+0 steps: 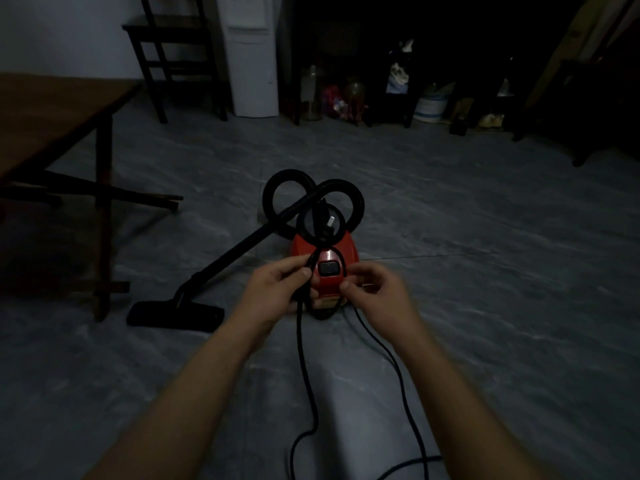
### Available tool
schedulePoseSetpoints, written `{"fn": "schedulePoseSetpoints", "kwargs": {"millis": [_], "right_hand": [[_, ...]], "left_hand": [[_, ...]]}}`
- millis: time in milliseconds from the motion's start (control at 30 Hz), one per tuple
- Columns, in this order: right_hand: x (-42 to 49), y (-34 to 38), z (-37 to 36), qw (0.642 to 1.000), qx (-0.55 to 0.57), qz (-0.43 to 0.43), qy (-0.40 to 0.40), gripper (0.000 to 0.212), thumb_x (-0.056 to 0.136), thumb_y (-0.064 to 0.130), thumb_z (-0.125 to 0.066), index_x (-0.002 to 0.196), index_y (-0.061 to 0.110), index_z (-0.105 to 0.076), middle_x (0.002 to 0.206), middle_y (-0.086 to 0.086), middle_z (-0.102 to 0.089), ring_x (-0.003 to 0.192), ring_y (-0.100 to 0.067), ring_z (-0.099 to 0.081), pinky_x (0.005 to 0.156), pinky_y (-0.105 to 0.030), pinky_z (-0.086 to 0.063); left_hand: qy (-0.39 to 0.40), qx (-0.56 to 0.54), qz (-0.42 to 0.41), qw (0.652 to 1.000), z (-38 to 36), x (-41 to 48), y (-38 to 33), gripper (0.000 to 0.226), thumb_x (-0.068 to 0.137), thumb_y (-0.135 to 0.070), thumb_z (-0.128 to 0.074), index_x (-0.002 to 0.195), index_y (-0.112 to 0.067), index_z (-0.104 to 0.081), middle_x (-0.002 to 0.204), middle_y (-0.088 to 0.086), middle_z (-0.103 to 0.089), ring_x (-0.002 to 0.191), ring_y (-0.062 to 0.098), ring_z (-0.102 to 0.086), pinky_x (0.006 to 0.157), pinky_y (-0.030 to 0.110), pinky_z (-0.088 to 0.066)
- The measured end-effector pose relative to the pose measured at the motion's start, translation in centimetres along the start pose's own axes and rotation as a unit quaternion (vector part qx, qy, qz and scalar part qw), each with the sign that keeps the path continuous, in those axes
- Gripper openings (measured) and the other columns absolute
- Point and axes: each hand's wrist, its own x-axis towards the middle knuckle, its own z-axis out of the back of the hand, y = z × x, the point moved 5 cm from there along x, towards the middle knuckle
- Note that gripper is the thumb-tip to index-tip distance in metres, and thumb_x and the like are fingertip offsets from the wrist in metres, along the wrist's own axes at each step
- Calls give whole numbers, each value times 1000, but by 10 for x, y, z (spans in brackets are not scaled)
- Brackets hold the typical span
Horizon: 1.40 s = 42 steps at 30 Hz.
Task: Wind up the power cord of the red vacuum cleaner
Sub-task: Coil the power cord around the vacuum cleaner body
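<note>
The small red vacuum cleaner (325,261) stands on the grey floor in the middle of the view, its black hose (311,199) coiled in loops behind it. A black power cord (304,368) runs from my hands down toward me in two strands. My left hand (277,292) is shut on the cord just left of the vacuum's black switch. My right hand (374,292) pinches the cord at the vacuum's right side. A cord loop with the plug rises above the red body.
The black wand and floor nozzle (176,315) lie to the left of the vacuum. A brown wooden table (52,119) stands at left, a dark chair (176,57) and a white appliance (252,57) behind. Dark shelves with jars line the back.
</note>
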Motion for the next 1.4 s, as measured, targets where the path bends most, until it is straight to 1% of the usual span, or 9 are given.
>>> {"fn": "schedulePoseSetpoints", "kwargs": {"millis": [100, 300, 467, 567, 633, 833, 1133, 1267, 1400], "right_hand": [[1, -1, -1, 999, -40, 28, -8, 27, 84, 9, -76, 103, 25, -65, 90, 1, -68, 76, -11, -62, 68, -22, -54], [1, 2, 1, 990, -105, 80, -54, 10, 80, 20, -76, 83, 25, -69, 79, 3, -71, 76, -14, -69, 73, -41, -60], [-4, 11, -4, 974, -173, 140, -39, 13, 83, 15, -74, 89, 26, -69, 86, 13, -68, 81, -1, -63, 68, -12, -47], [-5, 13, -8, 958, -233, 170, -3, 21, 81, 15, -75, 100, 25, -72, 94, 18, -65, 87, 4, -60, 74, -9, -44], [-5, 10, -10, 948, -262, 181, 19, 25, 79, 19, -76, 103, 28, -73, 96, 19, -66, 90, 0, -59, 79, -19, -49], [-6, 7, -5, 946, -267, 175, 54, 31, 80, 16, -77, 110, 26, -74, 100, 12, -69, 88, -1, -60, 77, -19, -48], [0, -6, -12, 924, -330, 184, 50, 10, 87, 33, -58, 85, 38, -50, 85, 16, -54, 78, -7, -57, 72, -40, -52], [5, -16, 0, 954, -273, 115, 38, 10, 94, 23, -59, 87, 28, -56, 77, 14, -60, 67, -4, -57, 65, -31, -49], [8, -8, 14, 987, -145, 66, -9, 13, 96, 21, -58, 84, 25, -60, 77, 6, -64, 71, -12, -61, 69, -38, -53]], "left_hand": [[26, 50, 2, 998, -2, -2, 2, 28, 99, -2, -50, 107, -19, -71, 77, 4, -64, 65, 15, -60, 71, 34, -58], [-2, 168, 11, 986, 5, 3, 15, 26, 95, -2, -55, 110, -14, -73, 79, 4, -66, 67, 13, -57, 64, 22, -49], [12, 259, 5, 966, 10, 8, 22, 22, 91, -10, -65, 109, -16, -75, 78, 1, -71, 63, 8, -60, 66, 25, -48], [55, 235, 19, 970, 3, 5, 21, 20, 92, -8, -63, 99, -21, -77, 71, -2, -70, 62, 11, -57, 62, 26, -47], [80, 209, 27, 974, -1, 2, 18, 21, 92, -8, -63, 97, -22, -77, 72, -3, -70, 64, 9, -59, 62, 24, -48], [139, 169, 41, 975, -6, -2, 13, 21, 93, -7, -62, 110, -9, -74, 76, -2, -71, 70, 6, -63, 69, 25, -53], [69, 156, -13, 985, 1, -2, 2, 18, 88, -9, -70, 103, -17, -73, 92, 7, -77, 88, 15, -73, 78, 24, -56], [30, 247, -67, 966, 9, 4, 5, 23, 82, -8, -76, 100, -23, -74, 92, -5, -75, 88, 4, -71, 77, 17, -51], [10, 268, -90, 959, 15, 4, 4, 14, 84, -12, -76, 95, -19, -74, 84, -8, -73, 75, -4, -66, 68, 10, -47]]}}
